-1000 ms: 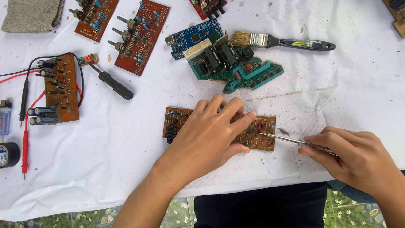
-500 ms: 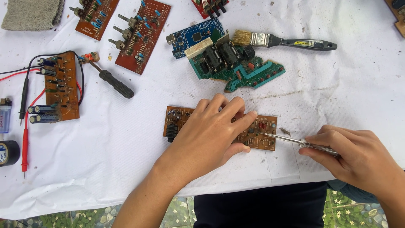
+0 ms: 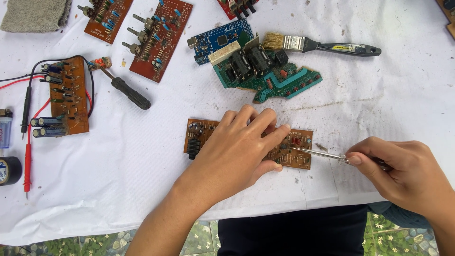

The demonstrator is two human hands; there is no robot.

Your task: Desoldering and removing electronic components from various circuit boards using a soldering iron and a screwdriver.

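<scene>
Your left hand lies flat, pressing the brown circuit board lengthwise across the table. Your right hand pinches a thin metal tool, tip touching the board's right end.

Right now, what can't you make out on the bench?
- Head view: middle of the brown circuit board is covered by the left hand.
- Handle of the metal probe is hidden inside the right hand.
- Red board is cut off by the top edge.
- Black tape roll is cut off by the left edge.
</scene>
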